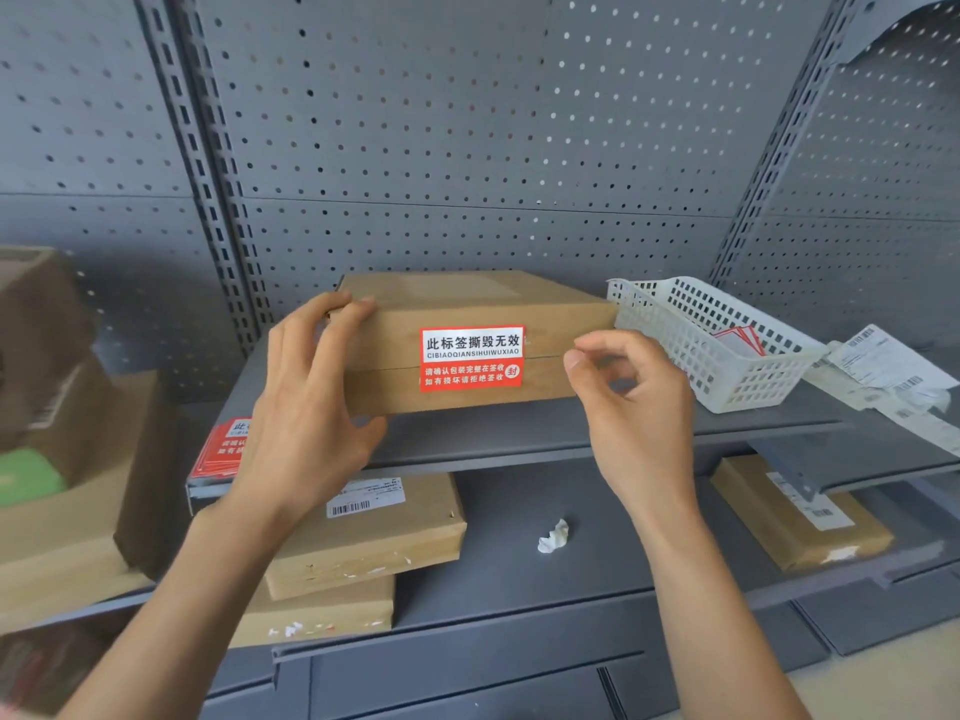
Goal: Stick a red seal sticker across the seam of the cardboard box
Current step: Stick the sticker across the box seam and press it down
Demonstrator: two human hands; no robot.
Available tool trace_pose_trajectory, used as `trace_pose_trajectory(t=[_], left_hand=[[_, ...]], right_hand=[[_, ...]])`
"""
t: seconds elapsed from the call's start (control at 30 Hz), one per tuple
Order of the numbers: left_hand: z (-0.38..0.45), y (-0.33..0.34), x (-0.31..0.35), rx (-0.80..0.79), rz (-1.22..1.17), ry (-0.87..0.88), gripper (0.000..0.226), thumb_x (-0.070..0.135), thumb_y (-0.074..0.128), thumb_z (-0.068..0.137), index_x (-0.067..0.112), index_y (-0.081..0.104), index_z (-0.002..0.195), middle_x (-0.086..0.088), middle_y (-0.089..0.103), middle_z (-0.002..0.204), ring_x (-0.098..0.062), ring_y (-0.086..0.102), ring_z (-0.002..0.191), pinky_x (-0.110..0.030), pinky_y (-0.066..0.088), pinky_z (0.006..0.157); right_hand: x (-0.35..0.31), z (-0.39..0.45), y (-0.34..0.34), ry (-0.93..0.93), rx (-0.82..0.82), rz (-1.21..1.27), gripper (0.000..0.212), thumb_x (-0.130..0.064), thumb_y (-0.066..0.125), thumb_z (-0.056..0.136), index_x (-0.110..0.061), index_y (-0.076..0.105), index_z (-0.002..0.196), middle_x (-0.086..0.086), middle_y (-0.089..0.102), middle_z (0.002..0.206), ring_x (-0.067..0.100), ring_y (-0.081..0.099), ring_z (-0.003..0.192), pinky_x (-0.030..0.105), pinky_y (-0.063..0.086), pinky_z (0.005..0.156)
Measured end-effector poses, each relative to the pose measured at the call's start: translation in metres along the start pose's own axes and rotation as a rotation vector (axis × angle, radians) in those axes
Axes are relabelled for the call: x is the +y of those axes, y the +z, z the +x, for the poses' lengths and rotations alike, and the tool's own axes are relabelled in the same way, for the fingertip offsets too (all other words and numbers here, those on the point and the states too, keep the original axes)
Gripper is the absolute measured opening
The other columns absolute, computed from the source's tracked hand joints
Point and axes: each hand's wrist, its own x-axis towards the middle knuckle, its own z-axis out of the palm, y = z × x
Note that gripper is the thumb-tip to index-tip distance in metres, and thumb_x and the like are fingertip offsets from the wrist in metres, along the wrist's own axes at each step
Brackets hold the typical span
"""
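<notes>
Already stuck down, the red seal sticker [471,358] sits on the front face of the cardboard box [467,324], its white upper band above the seam [384,367] and its red lower band below, so the label bridges the join as a tamper seal should. From my remote station I see the box lying flat on the grey metal shelf [597,431], front edge turned toward the camera so the seam faces the worker.

My left hand [306,407] clasps the box's left end, fingers spread wide over the top corner and thumb under the lower edge, apparently to keep the box from sliding back. My right hand [623,407] hovers just off the box's right end, thumb and forefinger pinched loosely together and holding nothing that I can make out; it touches neither sticker nor box.

A stack of spare red stickers [221,449] lies on the shelf behind the left wrist, within easy reach. A white plastic basket [727,376] to the right holds more red-edged labels. Below, taped parcels [363,537] and a crumpled scrap of backing paper [555,536] rest on the lower shelf. I judge the sticking done, bar a final press.
</notes>
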Motion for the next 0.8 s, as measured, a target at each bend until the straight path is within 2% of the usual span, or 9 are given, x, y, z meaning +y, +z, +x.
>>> trace_pose_trajectory(t=[0.03, 0.1, 0.17, 0.23, 0.3, 0.5, 0.7, 0.77, 0.8], left_hand=[[-0.001, 0.000, -0.004, -0.005, 0.000, -0.001, 0.102, -0.001, 0.089, 0.062, 0.015, 0.039, 0.149, -0.011, 0.037, 0.152, -0.035, 0.035, 0.139, -0.050, 0.050, 0.090], [-0.003, -0.001, -0.010, -0.014, -0.005, 0.000, 0.102, -0.004, 0.088, 0.062, 0.015, 0.040, 0.149, -0.011, 0.036, 0.152, -0.033, 0.035, 0.139, -0.042, 0.046, 0.095], [-0.005, -0.002, -0.014, -0.035, -0.004, 0.005, 0.102, -0.006, 0.087, 0.062, 0.015, 0.039, 0.150, -0.011, 0.035, 0.153, -0.032, 0.034, 0.140, -0.037, 0.039, 0.102], [-0.007, -0.003, -0.016, -0.065, -0.005, 0.008, 0.102, -0.006, 0.087, 0.063, 0.017, 0.039, 0.150, -0.010, 0.034, 0.155, -0.032, 0.035, 0.142, -0.035, 0.037, 0.105], [-0.009, -0.002, -0.016, -0.098, -0.013, 0.018, 0.103, -0.004, 0.089, 0.064, 0.019, 0.038, 0.150, -0.009, 0.033, 0.156, -0.032, 0.035, 0.143, -0.034, 0.036, 0.107], [-0.016, -0.002, -0.021, -0.146, -0.070, 0.003, 0.102, -0.005, 0.088, 0.069, 0.020, 0.039, 0.155, -0.003, 0.035, 0.158, -0.022, 0.032, 0.148, -0.024, 0.026, 0.117], [-0.024, 0.001, -0.022, -0.126, -0.078, -0.016, 0.090, -0.009, 0.083, 0.074, 0.019, 0.047, 0.151, -0.005, 0.041, 0.155, -0.022, 0.036, 0.144, -0.032, 0.033, 0.113], [-0.027, 0.002, -0.023, -0.125, -0.069, -0.011, 0.088, -0.010, 0.083, 0.075, 0.019, 0.048, 0.150, -0.005, 0.041, 0.154, -0.024, 0.038, 0.144, -0.027, 0.033, 0.113], [-0.027, 0.002, -0.024, -0.123, -0.064, -0.009, 0.087, -0.010, 0.082, 0.075, 0.019, 0.049, 0.150, -0.005, 0.042, 0.154, -0.025, 0.039, 0.143, -0.018, 0.031, 0.112]], right_hand=[[0.001, 0.001, 0.000, -0.018, 0.031, -0.030, 0.013, -0.021, 0.072, 0.092, -0.028, 0.069, 0.103, -0.008, 0.064, 0.114, 0.004, 0.060, 0.102, 0.021, 0.049, 0.088], [0.007, 0.003, 0.002, -0.045, 0.065, -0.082, 0.034, -0.023, 0.073, 0.092, -0.029, 0.064, 0.124, -0.006, 0.052, 0.137, 0.015, 0.050, 0.131, 0.037, 0.044, 0.109], [0.015, 0.006, 0.005, -0.019, 0.040, -0.079, 0.053, -0.025, 0.072, 0.092, -0.028, 0.054, 0.141, -0.002, 0.044, 0.154, 0.018, 0.040, 0.147, 0.045, 0.036, 0.119], [0.023, 0.008, 0.011, 0.047, -0.012, 0.006, 0.059, -0.029, 0.071, 0.092, -0.031, 0.049, 0.147, -0.005, 0.046, 0.155, 0.015, 0.045, 0.145, 0.048, 0.041, 0.117], [0.030, 0.007, 0.017, 0.067, -0.038, 0.052, 0.060, -0.032, 0.069, 0.091, -0.034, 0.049, 0.147, -0.007, 0.055, 0.148, 0.012, 0.054, 0.137, 0.046, 0.048, 0.111], [0.041, 0.004, 0.024, 0.065, -0.030, 0.056, 0.058, -0.036, 0.067, 0.087, -0.037, 0.051, 0.142, -0.006, 0.061, 0.141, 0.015, 0.058, 0.133, 0.047, 0.050, 0.109], [0.045, -0.004, 0.023, 0.058, -0.032, 0.040, 0.052, -0.025, 0.071, 0.087, -0.034, 0.054, 0.135, -0.004, 0.062, 0.135, 0.017, 0.061, 0.127, 0.048, 0.053, 0.103], [0.046, -0.006, 0.022, 0.058, -0.033, 0.019, 0.052, -0.022, 0.073, 0.088, -0.032, 0.054, 0.134, -0.006, 0.060, 0.135, 0.017, 0.059, 0.128, 0.048, 0.053, 0.104], [0.046, -0.007, 0.022, 0.056, -0.034, 0.013, 0.051, -0.020, 0.074, 0.088, -0.030, 0.054, 0.134, -0.005, 0.060, 0.134, 0.017, 0.059, 0.128, 0.048, 0.053, 0.103]])
